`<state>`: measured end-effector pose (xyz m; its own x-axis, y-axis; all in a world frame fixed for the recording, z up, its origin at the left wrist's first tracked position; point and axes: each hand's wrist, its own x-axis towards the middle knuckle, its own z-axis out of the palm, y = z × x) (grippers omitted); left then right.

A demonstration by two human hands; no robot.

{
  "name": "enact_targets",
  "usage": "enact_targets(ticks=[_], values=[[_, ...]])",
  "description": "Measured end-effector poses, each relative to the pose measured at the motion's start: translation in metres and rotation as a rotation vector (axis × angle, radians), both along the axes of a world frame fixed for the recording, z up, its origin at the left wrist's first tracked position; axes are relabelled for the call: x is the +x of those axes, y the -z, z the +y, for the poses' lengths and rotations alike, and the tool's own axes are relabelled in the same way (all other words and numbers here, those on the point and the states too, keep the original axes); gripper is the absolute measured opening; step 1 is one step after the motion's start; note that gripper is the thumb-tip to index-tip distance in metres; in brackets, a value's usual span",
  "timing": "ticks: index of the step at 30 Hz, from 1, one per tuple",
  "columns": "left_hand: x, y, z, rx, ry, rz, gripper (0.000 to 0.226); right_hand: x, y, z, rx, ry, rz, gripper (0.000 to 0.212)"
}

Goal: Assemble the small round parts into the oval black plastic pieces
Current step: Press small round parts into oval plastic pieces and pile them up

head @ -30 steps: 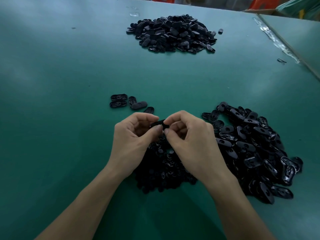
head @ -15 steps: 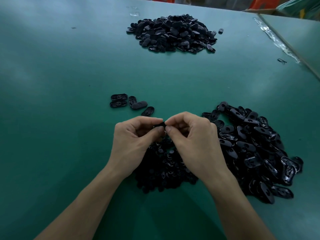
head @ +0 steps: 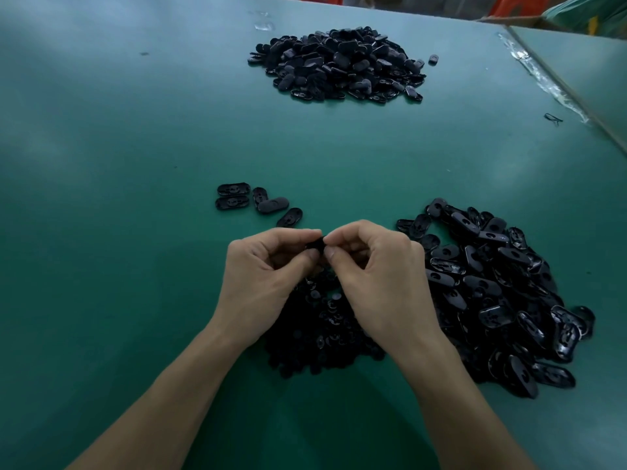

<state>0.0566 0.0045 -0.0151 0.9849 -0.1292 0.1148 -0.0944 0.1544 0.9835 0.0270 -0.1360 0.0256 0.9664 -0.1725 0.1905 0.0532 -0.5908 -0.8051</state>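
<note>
In grip: black piece point(head: 314, 245), mostly hidden. Just below grip: round parts point(head: 322, 330), heaped. Right of grip: loose ovals point(head: 502, 293), piled. Up-left: five ovals point(head: 251, 201), flat. Far beyond: big heap point(head: 339, 62).

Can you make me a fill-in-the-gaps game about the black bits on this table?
1. The left hand and right hand pinch one black piece ___ them.
2. The little group of loose oval pieces beyond the left hand has ___ pieces.
3. The near pile of oval pieces lies on the person's ___ side.
Missing words: between, five, right.
</note>
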Motion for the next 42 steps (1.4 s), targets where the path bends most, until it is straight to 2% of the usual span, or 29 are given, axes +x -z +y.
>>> enact_targets(ticks=[7, 9, 12, 15, 21, 26, 29, 35, 42], values=[[0.0007, 0.0007, -0.0003, -0.042, -0.019, 0.012, 0.03, 0.0006, -0.0011, -0.0012, -0.011, 0.009, -0.023, 0.012], [0.0005, 0.0013, -0.0008, -0.06, -0.031, 0.017, 0.024, 0.0013, -0.002, -0.0039, -0.002, 0.033, -0.036, 0.018], [0.0001, 0.0019, -0.0005, -0.03, -0.058, 0.009, 0.02, 0.0027, -0.0009, -0.0091, 0.022, 0.002, 0.074, 0.031], [0.0011, 0.0028, 0.0017, 0.038, -0.062, 0.0, 0.023, 0.0039, 0.0019, -0.0098, 0.107, -0.043, 0.172, 0.023], [-0.0013, 0.0003, 0.0007, 0.11, 0.005, -0.094, 0.024, 0.0041, 0.0009, -0.0086, 0.307, -0.091, 0.099, 0.022], [-0.002, -0.0006, -0.0006, 0.099, 0.035, -0.061, 0.023, 0.0042, 0.0002, -0.0037, 0.447, -0.121, 0.076, 0.026], [-0.0016, 0.0003, -0.0004, 0.092, 0.009, -0.066, 0.014, 0.0049, 0.0019, -0.0043, 0.413, -0.07, 0.07, 0.022], [0.0018, 0.002, 0.0009, 0.029, -0.1, -0.048, 0.016, 0.0035, 0.0046, -0.006, 0.31, -0.071, 0.143, 0.018], [0.0011, 0.0018, 0.0013, -0.001, -0.091, -0.005, 0.02, 0.0033, 0.0018, -0.0039, 0.29, -0.05, 0.053, 0.017]])
